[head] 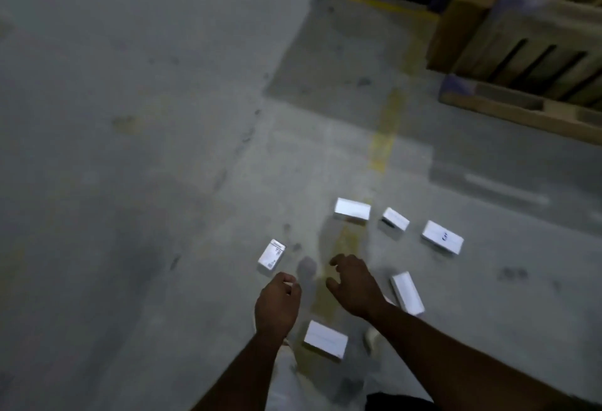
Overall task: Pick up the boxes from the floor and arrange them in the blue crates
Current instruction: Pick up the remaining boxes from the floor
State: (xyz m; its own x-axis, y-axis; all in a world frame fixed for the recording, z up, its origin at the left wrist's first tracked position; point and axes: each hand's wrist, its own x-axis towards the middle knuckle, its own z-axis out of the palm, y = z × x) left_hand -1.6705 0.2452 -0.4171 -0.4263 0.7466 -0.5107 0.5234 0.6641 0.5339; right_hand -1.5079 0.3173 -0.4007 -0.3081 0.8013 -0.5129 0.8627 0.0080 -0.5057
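Blurrily, I see six white boxes (352,210) on the floor (130,150); my left hand (277,304) curls loosely, my right hand (353,283) spreads, both empty.

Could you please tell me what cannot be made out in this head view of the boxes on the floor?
- Blue crates: none in the head view.
- Print on the small white cardboard boxes, such as the far-right one: too blurred to read.
- White box beside the right hand: near end hidden behind the forearm.
- Left hand: curled, blurred; whether it holds anything is unclear.
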